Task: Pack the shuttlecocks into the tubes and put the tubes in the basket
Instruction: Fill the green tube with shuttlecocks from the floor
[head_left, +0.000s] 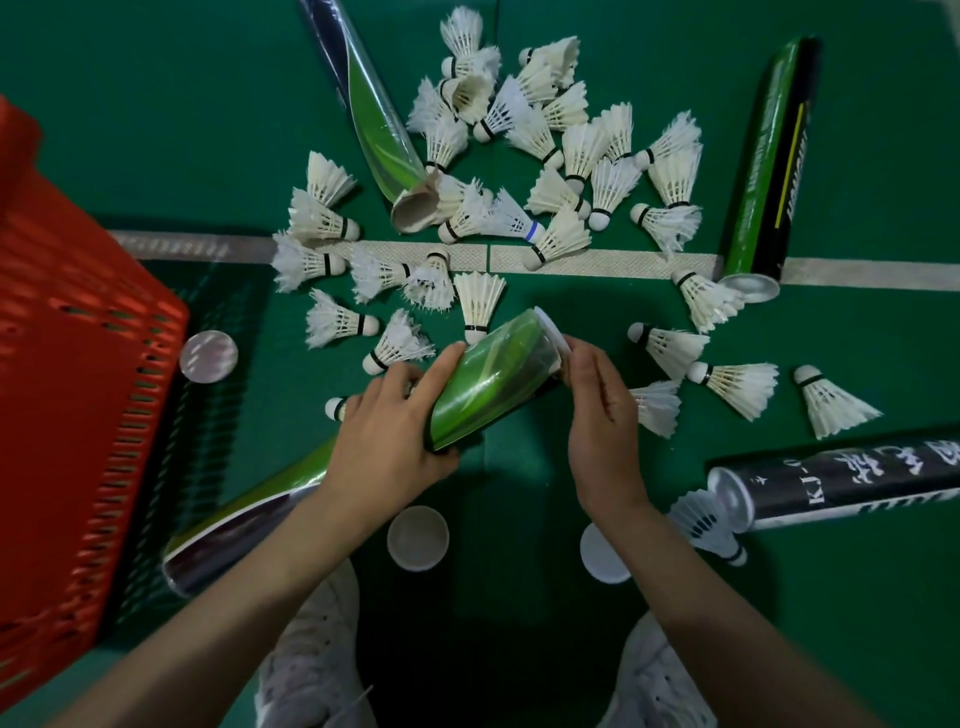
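My left hand (387, 431) grips a green tube (493, 376) around its lower part and holds it tilted above the floor. The fingers of my right hand (597, 410) pinch the white cap (551, 332) at the tube's upper end. Several white shuttlecocks (519, 171) lie scattered on the green floor beyond the tube. The orange basket (67, 374) stands at the left. More tubes lie around: a green one (374, 109) at the top, a green and black one (769, 166) at the right, a black one (841, 480) at the lower right, and one (234, 525) under my left forearm.
Loose white caps lie on the floor: one (209, 356) beside the basket, one (418, 538) between my arms, one (602, 556) under my right wrist. A white court line (597, 261) crosses the floor. My white shoes (317, 660) are at the bottom.
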